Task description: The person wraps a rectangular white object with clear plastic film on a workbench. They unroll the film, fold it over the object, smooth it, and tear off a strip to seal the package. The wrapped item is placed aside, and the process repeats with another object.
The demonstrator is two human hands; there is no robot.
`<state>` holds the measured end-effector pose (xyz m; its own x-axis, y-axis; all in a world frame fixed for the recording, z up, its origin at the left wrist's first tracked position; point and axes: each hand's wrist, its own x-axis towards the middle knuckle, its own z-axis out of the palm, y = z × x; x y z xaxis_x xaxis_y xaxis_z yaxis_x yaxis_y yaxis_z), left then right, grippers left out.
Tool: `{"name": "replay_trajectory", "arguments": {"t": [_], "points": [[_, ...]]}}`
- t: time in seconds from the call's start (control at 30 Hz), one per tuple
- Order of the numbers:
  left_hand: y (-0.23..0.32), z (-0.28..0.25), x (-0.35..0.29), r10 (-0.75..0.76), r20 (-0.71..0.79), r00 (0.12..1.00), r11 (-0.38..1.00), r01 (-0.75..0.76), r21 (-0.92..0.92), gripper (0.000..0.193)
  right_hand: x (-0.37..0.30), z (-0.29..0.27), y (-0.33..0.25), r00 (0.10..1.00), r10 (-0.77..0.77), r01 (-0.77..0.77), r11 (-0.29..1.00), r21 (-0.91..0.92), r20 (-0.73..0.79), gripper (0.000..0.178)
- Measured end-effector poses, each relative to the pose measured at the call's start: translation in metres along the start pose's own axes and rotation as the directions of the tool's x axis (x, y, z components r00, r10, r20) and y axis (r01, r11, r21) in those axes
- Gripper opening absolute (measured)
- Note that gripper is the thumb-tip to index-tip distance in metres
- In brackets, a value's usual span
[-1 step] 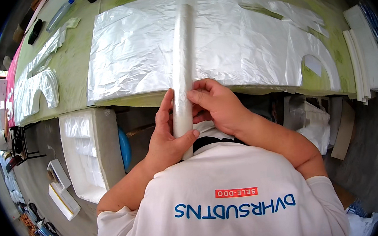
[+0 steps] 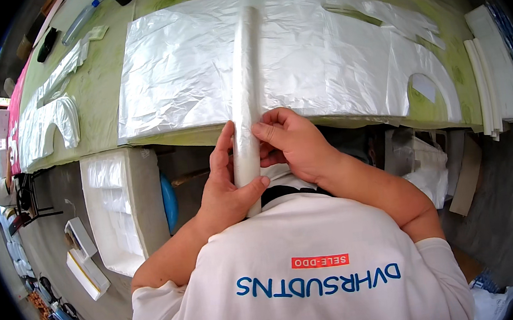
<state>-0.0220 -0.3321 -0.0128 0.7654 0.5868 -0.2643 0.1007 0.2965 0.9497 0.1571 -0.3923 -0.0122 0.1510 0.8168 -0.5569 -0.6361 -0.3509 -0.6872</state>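
A long, narrow roll of clear plastic film (image 2: 246,68) lies lengthwise over flat plastic bags. Its near end sticks out past the table edge toward my chest. My left hand (image 2: 226,178) is closed on the near end, thumb across the top and fingers along the left side. On the roll's other side, my right hand (image 2: 298,140) grips it with the thumb on top and curled fingers partly hidden. Under the roll spread the thin, shiny, wrinkled plastic bags (image 2: 180,75), with a rounded cut-out and handle strips at the right end.
The green-covered table (image 2: 99,101) holds more plastic bags (image 2: 49,127) on the left, with a plastic bottle (image 2: 81,21) behind. White rolls (image 2: 485,85) stand by the right edge. Below the table are a white foam box (image 2: 146,201) and a blue rounded object (image 2: 169,202).
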Motion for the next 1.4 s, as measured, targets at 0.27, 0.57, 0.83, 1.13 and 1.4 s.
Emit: {"name": "replay_trajectory", "arguments": {"t": [0.27, 0.57, 0.83, 1.13, 1.4], "points": [[-0.001, 0.001, -0.003, 0.03, -0.081, 0.996, 1.0, -0.029, 0.012, 0.11, 0.0, -0.003, 0.008, 0.997, -0.076, 0.076, 0.992, 0.102, -0.004, 0.022], [-0.003, 0.0, -0.002, 0.024, -0.077, 0.997, 1.0, -0.024, 0.004, 0.104, 0.001, -0.013, 0.003, 0.993, 0.017, -0.049, 0.961, 0.272, 0.118, 0.036], [0.004, 0.005, 0.001, 0.023, -0.07, 0.997, 1.0, -0.023, -0.004, 0.101, -0.007, -0.004, -0.005, 0.997, 0.079, -0.081, 0.979, 0.188, 0.019, 0.031], [0.005, 0.007, -0.001, 0.021, -0.057, 0.998, 0.996, -0.025, -0.081, 0.097, -0.005, -0.01, 0.004, 0.995, -0.058, 0.036, 0.969, 0.243, 0.081, 0.018], [0.005, 0.007, 0.001, 0.013, -0.059, 0.998, 0.998, -0.017, -0.068, 0.098, -0.003, -0.009, -0.007, 0.994, 0.018, -0.045, 0.968, 0.245, 0.11, 0.02]]}}
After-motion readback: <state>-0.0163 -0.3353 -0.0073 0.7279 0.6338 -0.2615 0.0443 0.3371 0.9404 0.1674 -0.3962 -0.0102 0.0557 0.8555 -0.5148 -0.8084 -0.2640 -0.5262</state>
